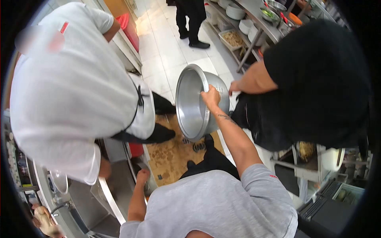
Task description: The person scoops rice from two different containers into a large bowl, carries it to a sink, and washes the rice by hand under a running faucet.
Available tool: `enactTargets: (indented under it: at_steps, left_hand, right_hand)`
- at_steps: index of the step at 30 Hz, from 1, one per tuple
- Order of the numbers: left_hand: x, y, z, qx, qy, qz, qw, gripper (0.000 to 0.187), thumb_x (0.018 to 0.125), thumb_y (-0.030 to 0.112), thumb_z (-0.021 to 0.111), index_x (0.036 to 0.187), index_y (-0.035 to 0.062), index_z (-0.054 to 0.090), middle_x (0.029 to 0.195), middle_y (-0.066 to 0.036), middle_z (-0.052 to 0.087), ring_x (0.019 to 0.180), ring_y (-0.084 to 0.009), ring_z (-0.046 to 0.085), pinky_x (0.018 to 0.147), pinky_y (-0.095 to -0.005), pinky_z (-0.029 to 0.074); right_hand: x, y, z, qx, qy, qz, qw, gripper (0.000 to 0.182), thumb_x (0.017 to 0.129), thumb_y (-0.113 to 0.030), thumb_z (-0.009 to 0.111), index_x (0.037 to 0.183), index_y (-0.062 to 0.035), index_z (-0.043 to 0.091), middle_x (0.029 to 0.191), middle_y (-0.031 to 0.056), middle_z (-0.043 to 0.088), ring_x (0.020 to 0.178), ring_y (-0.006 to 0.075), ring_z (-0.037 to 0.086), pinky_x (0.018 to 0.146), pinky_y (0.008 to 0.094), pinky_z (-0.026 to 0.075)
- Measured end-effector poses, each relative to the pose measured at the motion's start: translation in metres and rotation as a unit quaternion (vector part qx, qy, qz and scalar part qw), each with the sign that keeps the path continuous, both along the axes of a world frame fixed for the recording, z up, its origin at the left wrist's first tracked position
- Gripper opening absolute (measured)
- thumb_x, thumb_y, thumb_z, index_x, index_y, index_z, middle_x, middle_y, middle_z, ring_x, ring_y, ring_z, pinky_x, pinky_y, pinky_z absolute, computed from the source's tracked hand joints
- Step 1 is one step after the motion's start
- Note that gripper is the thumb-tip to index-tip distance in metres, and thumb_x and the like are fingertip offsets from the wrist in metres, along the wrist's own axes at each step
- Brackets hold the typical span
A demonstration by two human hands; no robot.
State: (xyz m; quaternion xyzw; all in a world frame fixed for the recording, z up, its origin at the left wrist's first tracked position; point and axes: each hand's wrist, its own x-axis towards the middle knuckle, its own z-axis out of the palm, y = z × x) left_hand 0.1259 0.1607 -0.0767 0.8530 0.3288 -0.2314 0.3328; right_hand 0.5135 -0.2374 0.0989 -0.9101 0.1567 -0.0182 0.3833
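A large silver metal pot [192, 101] hangs tilted on its side in front of me, its wide mouth turned to the left. My right hand [211, 97] is closed over its thick rim, with the arm stretched forward. Low on the left, my left hand [143, 175] is closed beside the edge of a metal sink unit. Whether anything is inside those fingers is hidden from this angle. Part of something shiny and metallic shows just right of that hand, too covered to name.
A person in a white shirt [75, 91] stands close on the left, one in black [317, 79] close on the right. Brown cardboard [162, 158] covers the floor below the pot. Farther ahead are a person's legs [192, 20], a red bin [129, 31] and shelves holding bowls [235, 12].
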Motion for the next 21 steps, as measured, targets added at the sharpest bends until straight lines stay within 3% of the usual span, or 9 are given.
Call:
enactTargets:
  at_steps: [1,6,9,13,17,21]
  left_hand:
    - [0.018,-0.006,0.005,0.015,-0.022,-0.034,0.999,0.02,0.079,0.019,0.053,0.079,0.0026,0.065,0.079,-0.017,0.065,0.081,-0.032,0.063,0.074,-0.0389,0.049]
    - [0.033,-0.034,-0.009,0.151,0.135,-0.126,0.971,0.019,0.08,0.018,0.052,0.084,0.0033,0.063,0.082,-0.018,0.063,0.084,-0.0344,0.061,0.075,-0.0416,0.048]
    - [0.066,-0.032,-0.003,0.149,0.164,-0.107,0.969,0.02,0.08,0.019,0.052,0.084,0.0032,0.063,0.083,-0.017,0.063,0.084,-0.0336,0.061,0.075,-0.0411,0.048]
    - [0.171,0.045,0.025,0.227,0.118,-0.028,0.966,0.02,0.081,0.02,0.051,0.085,0.0032,0.063,0.083,-0.016,0.063,0.083,-0.0325,0.061,0.074,-0.0405,0.048]
    - [0.294,0.169,0.13,0.379,0.033,0.072,0.922,0.021,0.082,0.02,0.051,0.085,0.0032,0.063,0.084,-0.016,0.063,0.082,-0.0314,0.061,0.074,-0.0398,0.048]
    - [0.388,0.232,0.204,0.455,-0.007,0.135,0.88,0.022,0.082,0.021,0.051,0.085,0.0032,0.062,0.085,-0.015,0.063,0.082,-0.0303,0.061,0.073,-0.0392,0.048]
  right_hand:
    - [0.033,0.001,-0.001,-0.009,0.0,-0.003,1.0,0.029,0.064,-0.014,0.059,0.091,-0.0036,0.061,0.082,0.0202,0.065,0.081,0.0389,0.062,0.074,0.0459,0.047]
    - [0.16,0.013,-0.025,-0.004,0.026,-0.009,1.0,0.031,0.065,-0.014,0.059,0.095,-0.0058,0.062,0.087,0.0179,0.066,0.084,0.036,0.062,0.076,0.0438,0.048]
    - [0.226,0.034,-0.032,0.0,0.025,-0.003,1.0,0.032,0.062,-0.017,0.064,0.093,-0.009,0.063,0.085,0.0153,0.066,0.084,0.0342,0.063,0.076,0.0425,0.048]
    - [0.315,0.063,-0.032,-0.048,0.026,0.036,0.998,0.031,0.062,-0.02,0.065,0.09,-0.0069,0.062,0.086,0.0175,0.065,0.085,0.0355,0.062,0.075,0.0437,0.047]
    - [0.374,0.096,-0.032,-0.031,-0.005,0.062,0.998,0.03,0.061,-0.021,0.066,0.085,-0.0043,0.061,0.083,0.0202,0.064,0.083,0.0379,0.061,0.074,0.0444,0.047]
    - [0.44,0.125,-0.029,-0.016,-0.026,0.076,0.997,0.029,0.06,-0.021,0.067,0.082,-0.0037,0.061,0.08,0.0195,0.064,0.079,0.0373,0.062,0.073,0.0434,0.047]
